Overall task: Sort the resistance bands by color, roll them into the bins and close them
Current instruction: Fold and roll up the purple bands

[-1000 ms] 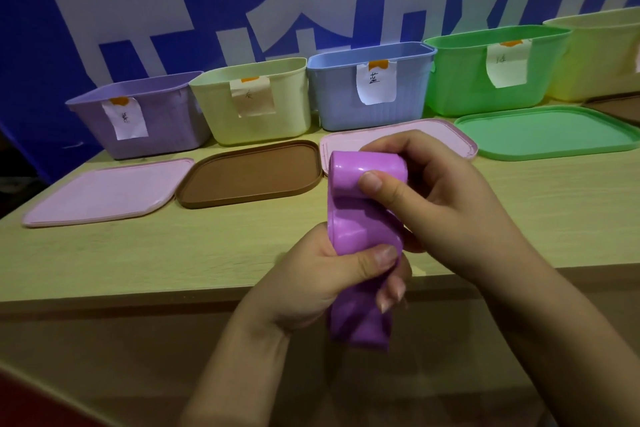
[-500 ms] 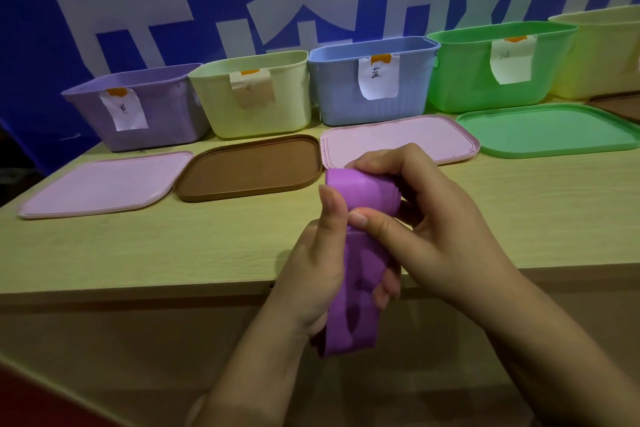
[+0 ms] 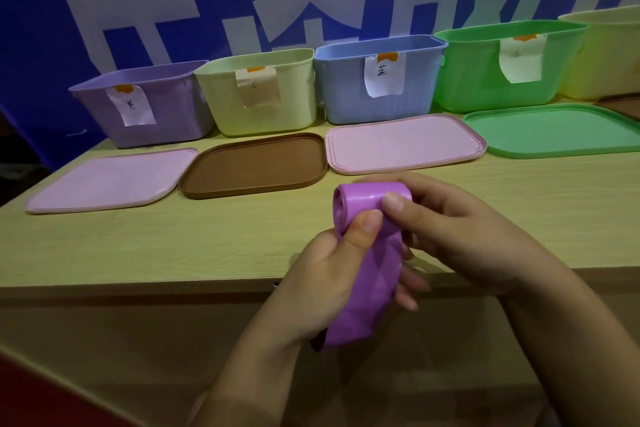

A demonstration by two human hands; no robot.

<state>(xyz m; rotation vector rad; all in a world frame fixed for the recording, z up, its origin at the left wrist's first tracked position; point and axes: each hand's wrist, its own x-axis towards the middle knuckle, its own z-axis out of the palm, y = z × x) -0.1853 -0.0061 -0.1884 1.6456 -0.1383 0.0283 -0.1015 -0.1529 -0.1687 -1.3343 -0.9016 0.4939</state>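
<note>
A purple resistance band point(image 3: 370, 274) is held over the table's front edge, its top end coiled into a small roll and its tail hanging down. My left hand point(image 3: 332, 274) pinches the band from the left, thumb on its front. My right hand point(image 3: 460, 236) grips the rolled top from the right. Along the back stand open bins with paper labels: a purple bin point(image 3: 166, 114), a pale yellow bin point(image 3: 298, 100), a blue bin point(image 3: 415, 104), a green bin point(image 3: 478, 80) and another yellow bin point(image 3: 609, 55).
Lids lie flat in front of the bins: a pink lid point(image 3: 107, 180), a brown lid point(image 3: 256, 166), a second pink lid point(image 3: 405, 142) and a green lid point(image 3: 557, 130). The wooden table point(image 3: 138, 246) ends at a front edge under my hands. A blue banner hangs behind.
The roll at the band's top has grown tighter and the hanging tail shorter. My left thumb has shifted up the band, and both hands sit slightly lower in view.
</note>
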